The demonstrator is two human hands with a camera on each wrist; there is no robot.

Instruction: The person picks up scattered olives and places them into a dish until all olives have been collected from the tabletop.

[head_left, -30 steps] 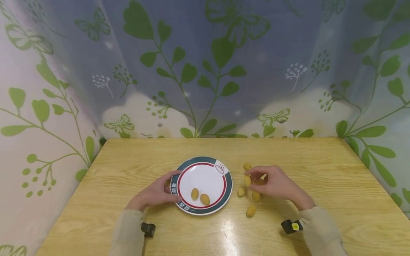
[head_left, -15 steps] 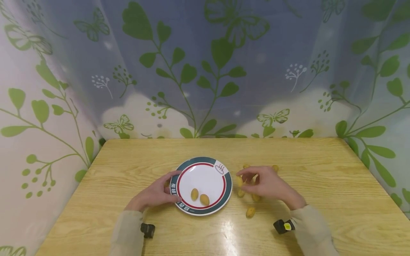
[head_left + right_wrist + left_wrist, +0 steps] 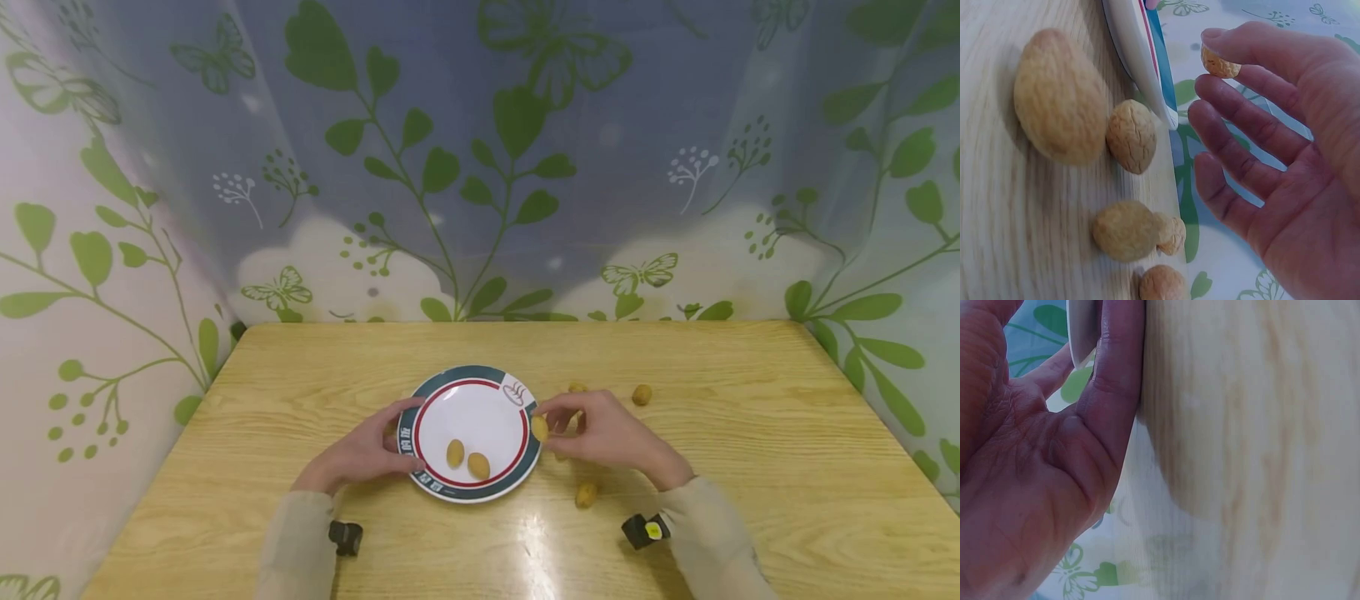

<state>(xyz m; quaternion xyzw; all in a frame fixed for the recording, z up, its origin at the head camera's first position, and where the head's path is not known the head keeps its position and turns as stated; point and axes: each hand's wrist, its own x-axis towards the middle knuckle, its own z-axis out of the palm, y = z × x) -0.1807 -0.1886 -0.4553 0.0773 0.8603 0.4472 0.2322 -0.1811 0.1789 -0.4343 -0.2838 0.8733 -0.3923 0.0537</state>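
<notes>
My left hand (image 3: 366,447) holds the left rim of a round white plate (image 3: 476,414) with a green border and red ring. In the left wrist view the plate edge (image 3: 1083,331) lies between the fingers. Two small tan ovals (image 3: 478,467) lie on the plate. Between thumb and forefinger my right hand (image 3: 611,429) pinches another wrinkled tan oval (image 3: 1219,64), which looks like a nut in its shell. It overlaps the plate's right rim in the head view. The right hand's other fingers are spread apart in the right wrist view.
Several more ovals lie on the wooden table (image 3: 315,367) right of the plate: one (image 3: 641,395) toward the back, one (image 3: 587,495) nearer the front, others partly hidden by the right hand. A patterned curtain (image 3: 480,208) hangs along the table's back and sides.
My right hand has moved left with the pinched oval, from among the loose ovals to the plate's right rim. The oval at the back right has come into view. The left hand stays put.
</notes>
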